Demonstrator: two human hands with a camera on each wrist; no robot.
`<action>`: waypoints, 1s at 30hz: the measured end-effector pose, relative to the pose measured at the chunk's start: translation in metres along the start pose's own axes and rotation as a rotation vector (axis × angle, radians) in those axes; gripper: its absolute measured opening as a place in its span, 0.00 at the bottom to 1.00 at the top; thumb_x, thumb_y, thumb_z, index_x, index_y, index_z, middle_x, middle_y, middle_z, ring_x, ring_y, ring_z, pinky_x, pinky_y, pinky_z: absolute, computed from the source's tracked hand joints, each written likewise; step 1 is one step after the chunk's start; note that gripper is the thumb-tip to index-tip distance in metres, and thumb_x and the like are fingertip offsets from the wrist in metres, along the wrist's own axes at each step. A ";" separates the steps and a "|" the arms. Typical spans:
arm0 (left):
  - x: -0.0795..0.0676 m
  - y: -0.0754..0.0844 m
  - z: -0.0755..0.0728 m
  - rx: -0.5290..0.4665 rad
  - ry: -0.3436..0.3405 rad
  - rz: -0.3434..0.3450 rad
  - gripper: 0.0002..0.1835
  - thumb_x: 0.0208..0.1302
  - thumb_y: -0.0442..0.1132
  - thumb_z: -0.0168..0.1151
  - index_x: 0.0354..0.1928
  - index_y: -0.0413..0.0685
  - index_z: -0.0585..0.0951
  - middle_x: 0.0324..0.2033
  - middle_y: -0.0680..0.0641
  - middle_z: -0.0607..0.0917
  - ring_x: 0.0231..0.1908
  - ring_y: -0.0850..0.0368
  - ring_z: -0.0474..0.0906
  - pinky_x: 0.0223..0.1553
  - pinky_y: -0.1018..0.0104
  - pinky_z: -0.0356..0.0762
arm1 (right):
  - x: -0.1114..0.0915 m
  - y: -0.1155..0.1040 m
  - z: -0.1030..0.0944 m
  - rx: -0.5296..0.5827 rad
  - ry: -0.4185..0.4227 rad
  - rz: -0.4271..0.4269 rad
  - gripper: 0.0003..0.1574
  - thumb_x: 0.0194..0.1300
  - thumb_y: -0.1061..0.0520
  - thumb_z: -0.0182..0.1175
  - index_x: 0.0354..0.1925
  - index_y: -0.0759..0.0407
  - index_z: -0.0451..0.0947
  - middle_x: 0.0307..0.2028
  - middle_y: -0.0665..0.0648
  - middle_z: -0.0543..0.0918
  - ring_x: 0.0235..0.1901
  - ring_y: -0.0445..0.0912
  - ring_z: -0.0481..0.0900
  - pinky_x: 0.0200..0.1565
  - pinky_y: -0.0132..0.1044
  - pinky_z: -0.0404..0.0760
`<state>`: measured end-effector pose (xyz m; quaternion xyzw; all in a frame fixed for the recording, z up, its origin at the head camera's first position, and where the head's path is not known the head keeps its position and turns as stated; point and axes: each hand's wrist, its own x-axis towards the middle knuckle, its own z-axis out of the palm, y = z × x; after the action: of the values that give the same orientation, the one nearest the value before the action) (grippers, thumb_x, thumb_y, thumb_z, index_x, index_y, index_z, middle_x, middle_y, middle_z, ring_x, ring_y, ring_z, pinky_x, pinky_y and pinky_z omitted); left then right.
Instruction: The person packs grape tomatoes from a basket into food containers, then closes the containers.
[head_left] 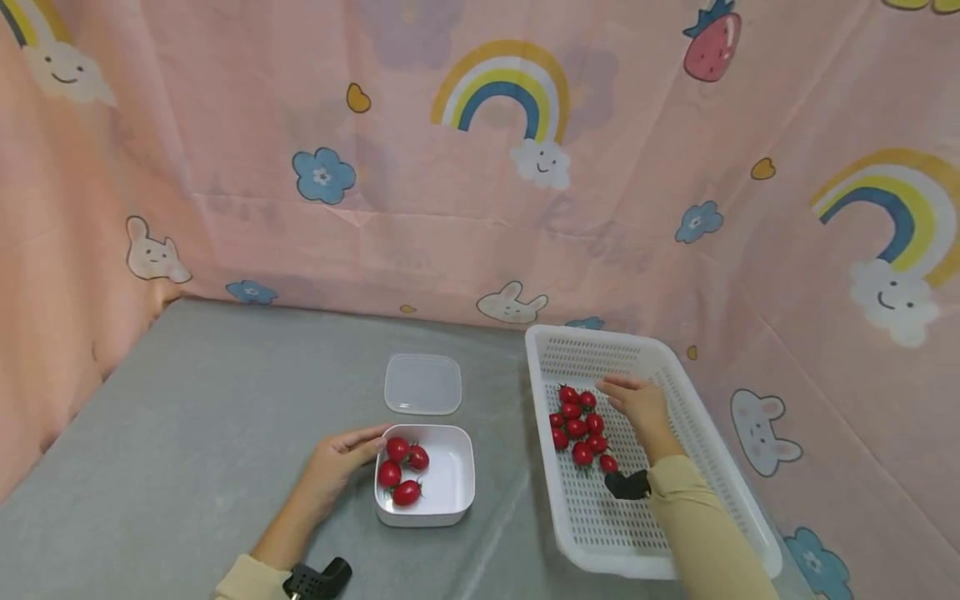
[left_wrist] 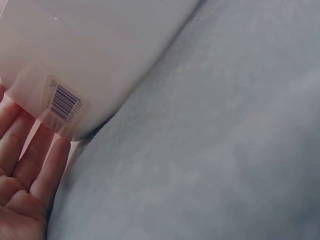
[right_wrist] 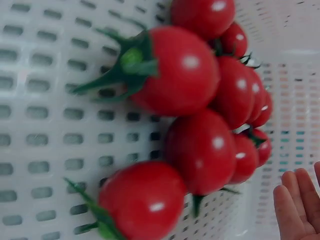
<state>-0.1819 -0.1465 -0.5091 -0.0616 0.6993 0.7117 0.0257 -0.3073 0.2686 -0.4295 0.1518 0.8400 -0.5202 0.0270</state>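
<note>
A white plastic box (head_left: pixel 444 510) with several red cherry tomatoes (head_left: pixel 407 492) in it stands on the grey cloth. My left hand (head_left: pixel 337 467) rests against the box's left side, near its far corner. In the left wrist view, its extended fingers (left_wrist: pixel 50 170) touch the wall by a barcode label (left_wrist: pixel 65 103). Over the white perforated basket (head_left: pixel 592 533) at the right, my right hand (head_left: pixel 641 410) hovers with nothing in it, fingers extended, just right of a cluster of cherry tomatoes (head_left: pixel 575 428). The right wrist view shows those tomatoes (right_wrist: pixel 175 72) with green stems close up.
A translucent lid (head_left: pixel 423 384) lies flat on the grey cloth (head_left: pixel 225 433), just beyond the box. Behind the table hangs a pink printed curtain (head_left: pixel 420 233), which also runs along the basket's right side.
</note>
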 end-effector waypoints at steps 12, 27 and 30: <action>-0.001 0.001 -0.001 0.004 -0.009 0.002 0.20 0.64 0.38 0.67 0.55 0.36 0.83 0.51 0.47 0.88 0.47 0.74 0.80 0.50 0.74 0.77 | 0.009 0.013 0.002 -0.063 -0.034 0.024 0.33 0.70 0.52 0.60 0.65 0.73 0.69 0.67 0.72 0.69 0.66 0.62 0.72 0.65 0.49 0.73; -0.002 0.001 -0.001 0.001 -0.007 -0.007 0.20 0.63 0.39 0.68 0.55 0.37 0.83 0.52 0.45 0.87 0.47 0.74 0.80 0.51 0.74 0.77 | 0.011 0.018 0.012 -0.115 -0.058 0.032 0.34 0.69 0.53 0.62 0.64 0.73 0.70 0.65 0.74 0.72 0.64 0.64 0.73 0.64 0.53 0.72; -0.001 0.001 -0.001 -0.002 -0.006 -0.004 0.20 0.64 0.39 0.67 0.55 0.36 0.83 0.51 0.46 0.88 0.47 0.73 0.81 0.50 0.74 0.77 | 0.011 0.018 0.013 -0.109 -0.058 0.025 0.34 0.69 0.54 0.62 0.64 0.74 0.70 0.65 0.75 0.71 0.64 0.65 0.72 0.64 0.53 0.72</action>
<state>-0.1807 -0.1471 -0.5076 -0.0607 0.6983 0.7126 0.0291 -0.3142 0.2673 -0.4536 0.1453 0.8639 -0.4777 0.0659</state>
